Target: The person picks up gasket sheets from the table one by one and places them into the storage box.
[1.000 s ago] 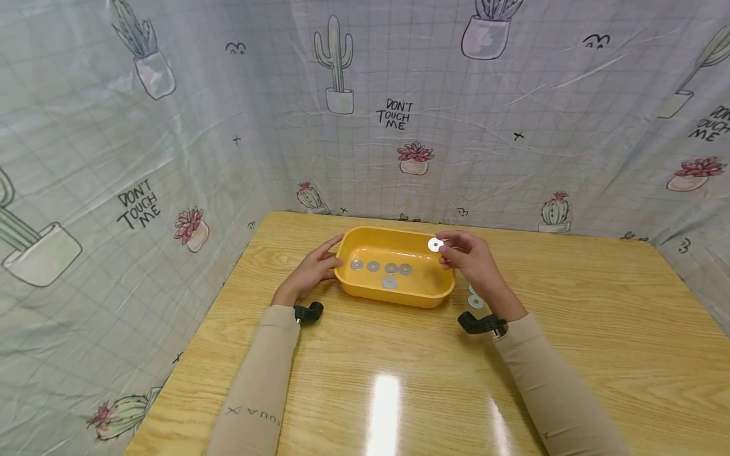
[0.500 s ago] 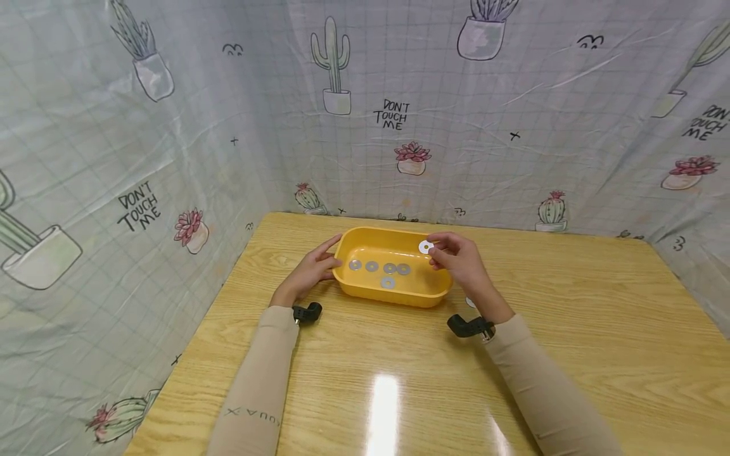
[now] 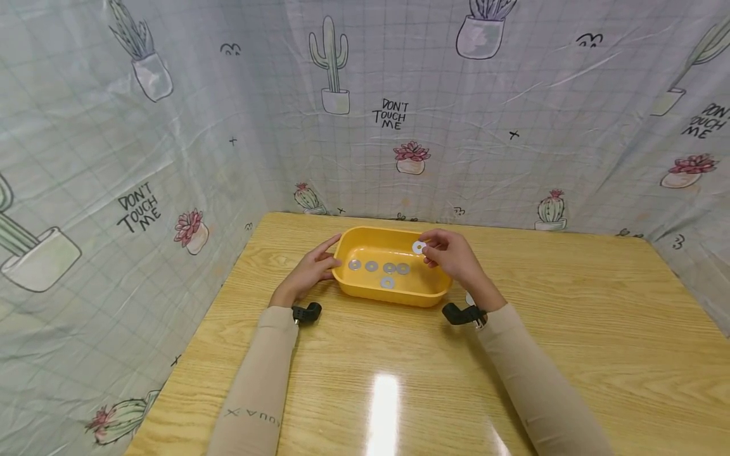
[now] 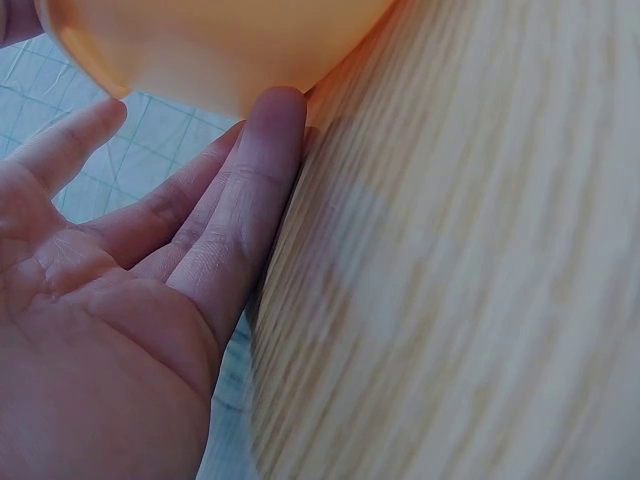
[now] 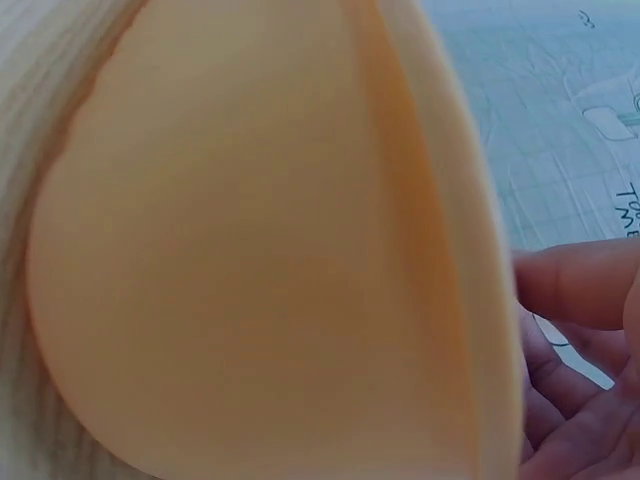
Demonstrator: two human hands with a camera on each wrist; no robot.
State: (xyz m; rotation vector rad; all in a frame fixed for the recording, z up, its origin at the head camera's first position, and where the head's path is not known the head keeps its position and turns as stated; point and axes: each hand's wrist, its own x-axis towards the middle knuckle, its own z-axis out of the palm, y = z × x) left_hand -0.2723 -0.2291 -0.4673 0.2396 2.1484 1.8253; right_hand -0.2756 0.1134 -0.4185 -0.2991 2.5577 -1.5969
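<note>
A yellow plastic tray (image 3: 393, 296) stands on the wooden table. My left hand (image 3: 306, 277) holds its left end, thumb at the rim and fingers along the outer wall; the left wrist view shows those fingers (image 4: 270, 125) against the tray. Above the tray's right part, my right hand (image 3: 453, 256) pinches a flat metal washer (image 3: 419, 247) between thumb and fingers, its centre hole showing. Several grey washers (image 3: 371, 266) lie flat on the tray floor, most in a row. In the right wrist view, the tray wall (image 5: 250, 250) hides part of the right hand (image 5: 590, 380).
Another washer (image 3: 470, 297) lies on the table right of the tray, mostly hidden by my right wrist. The tabletop (image 3: 342, 380) stretches around the tray. Behind and to the left hangs a cactus-print sheet (image 3: 262, 126). A black strap-mounted piece (image 3: 462, 313) sits on my right wrist.
My right hand has moved left with the washer, further over the tray. The left hand stays at the tray's left end, and the washers inside lie as before.
</note>
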